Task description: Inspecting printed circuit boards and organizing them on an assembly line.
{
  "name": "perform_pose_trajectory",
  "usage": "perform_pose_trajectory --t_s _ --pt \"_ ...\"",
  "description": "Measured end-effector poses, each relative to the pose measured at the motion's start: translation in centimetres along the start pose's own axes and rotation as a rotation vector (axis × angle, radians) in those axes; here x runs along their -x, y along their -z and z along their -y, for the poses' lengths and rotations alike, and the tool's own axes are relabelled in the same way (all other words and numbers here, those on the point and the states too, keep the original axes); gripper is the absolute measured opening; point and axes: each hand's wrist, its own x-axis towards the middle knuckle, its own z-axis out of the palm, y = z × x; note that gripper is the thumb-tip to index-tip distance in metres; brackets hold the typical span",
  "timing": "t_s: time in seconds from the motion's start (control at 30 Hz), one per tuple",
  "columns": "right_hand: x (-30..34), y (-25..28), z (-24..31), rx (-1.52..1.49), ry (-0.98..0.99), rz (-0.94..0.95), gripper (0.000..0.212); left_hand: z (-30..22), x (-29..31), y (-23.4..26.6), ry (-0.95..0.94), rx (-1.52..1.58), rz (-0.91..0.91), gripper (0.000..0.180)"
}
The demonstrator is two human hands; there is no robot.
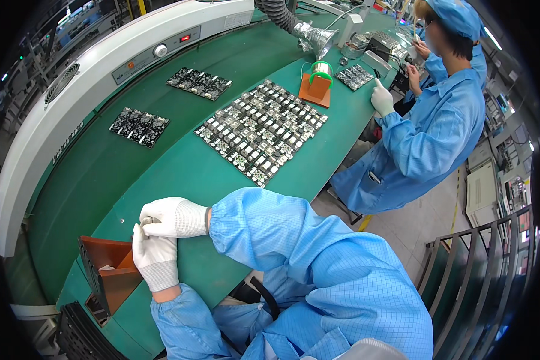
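Both my hands wear white knit gloves and meet over the left end of the green bench. My right hand lies across the fingertips of my left hand, and the fingers of both are closed together. Whatever they may grip is hidden by the gloves. Close beside my left hand stands an open brown bin with a scrap of white in it. Farther off to the right, a large block of populated circuit boards lies flat on the bench, apart from my hands.
Two circuit board panels rest near a white curved machine housing. Beyond the block are a solder wire spool on a brown stand and another board panel. A co-worker in blue sits at right; a black slatted rack stands lower right.
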Motion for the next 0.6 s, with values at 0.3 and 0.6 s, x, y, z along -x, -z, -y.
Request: perform_pose_trajectory --t_s 0.3,0.6 --pt "-0.04 -0.17 -0.03 -0.046 0.014 -0.035 0.033 -0.09 -0.02 0.17 0.004 0.014 0.017 0.029" --pt "0.06 -0.04 0.16 -0.033 0.028 -0.033 0.033 -0.08 -0.13 0.21 -0.005 0.026 0.012 0.028"
